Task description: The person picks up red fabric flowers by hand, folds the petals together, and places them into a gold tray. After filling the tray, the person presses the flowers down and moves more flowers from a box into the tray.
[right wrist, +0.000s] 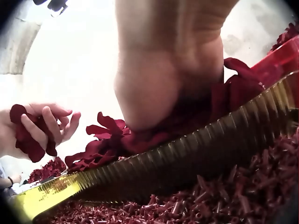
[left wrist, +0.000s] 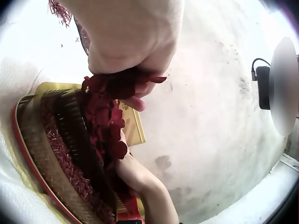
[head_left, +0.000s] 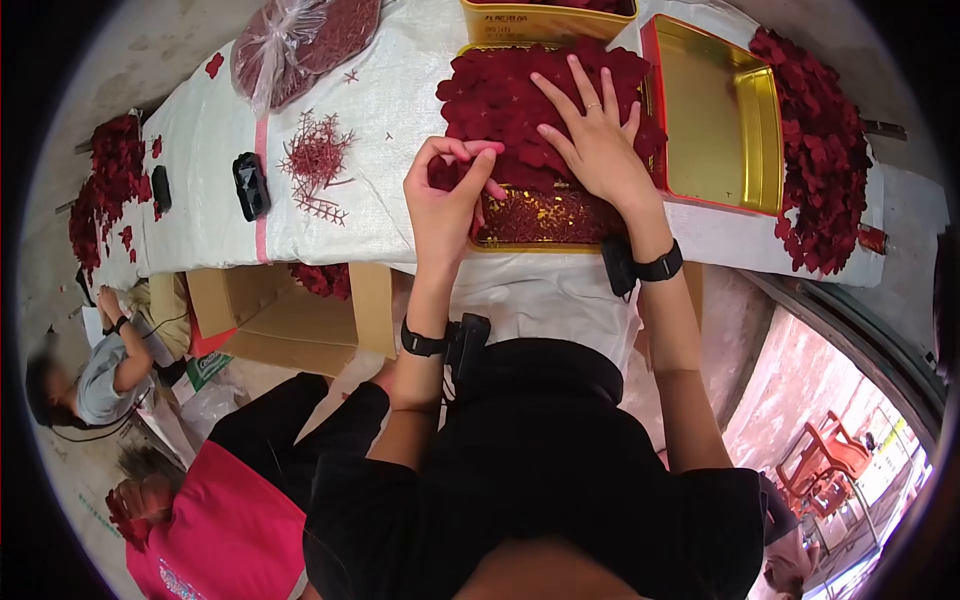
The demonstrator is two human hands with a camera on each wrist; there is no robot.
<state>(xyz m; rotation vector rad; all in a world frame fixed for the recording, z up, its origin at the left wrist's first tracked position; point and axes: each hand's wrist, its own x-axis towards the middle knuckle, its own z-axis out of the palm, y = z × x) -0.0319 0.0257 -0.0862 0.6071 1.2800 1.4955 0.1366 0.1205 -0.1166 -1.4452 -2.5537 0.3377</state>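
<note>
My right hand (head_left: 603,150) lies with fingers spread on a heap of dark red, velvety petal pieces (head_left: 480,100). Beneath the heap, a ribbed panel (right wrist: 196,149) shows in the right wrist view. It rests over a gold tin (head_left: 540,248) holding small dark red stem-like bits (right wrist: 219,196). Left of the heap, my left hand (head_left: 440,205) is raised with bent fingers. Several red petal pieces (right wrist: 29,140) are held in its fingers, as the right wrist view shows; its palm is partly hidden.
Right of the heap stands an open red-rimmed gold tin (head_left: 710,110), with more petals (head_left: 820,170) beyond. Another gold tin (head_left: 520,28) is behind. Leftward lie red stems (head_left: 315,155), a clear bag (head_left: 300,60) and a black device (head_left: 250,185). A cardboard box (head_left: 290,335) stands below.
</note>
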